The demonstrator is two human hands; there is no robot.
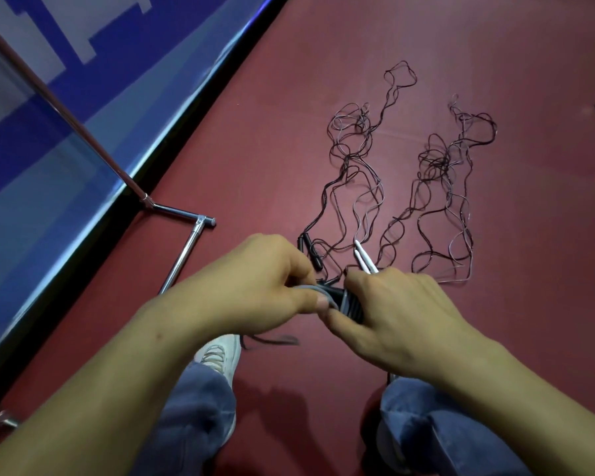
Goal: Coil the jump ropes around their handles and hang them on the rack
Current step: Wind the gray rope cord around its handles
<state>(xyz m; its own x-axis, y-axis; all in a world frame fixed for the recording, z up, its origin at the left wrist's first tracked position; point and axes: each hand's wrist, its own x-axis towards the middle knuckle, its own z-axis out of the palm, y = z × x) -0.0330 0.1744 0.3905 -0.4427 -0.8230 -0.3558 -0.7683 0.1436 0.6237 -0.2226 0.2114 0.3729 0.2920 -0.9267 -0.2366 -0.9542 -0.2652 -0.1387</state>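
Both hands work one jump rope at knee height, over the red floor [255,132].
The right hand [392,310] grips the dark handles [351,305], fingers curled round them. The left hand [255,286] pinches the grey cord [318,292] between thumb and fingers, right at the handles. Loose ropes [438,163] lie tangled on the floor ahead, with white handles [364,257] and black handles [311,250] near the hands. The rack [182,255] shows its chrome base to the left. A white shoe [220,352] is below the hands.

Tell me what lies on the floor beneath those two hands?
Beyond the left hand and right hand, gripping a rope bundle, black handles and white handles poke out; the right hand hides the white handles' near ends.
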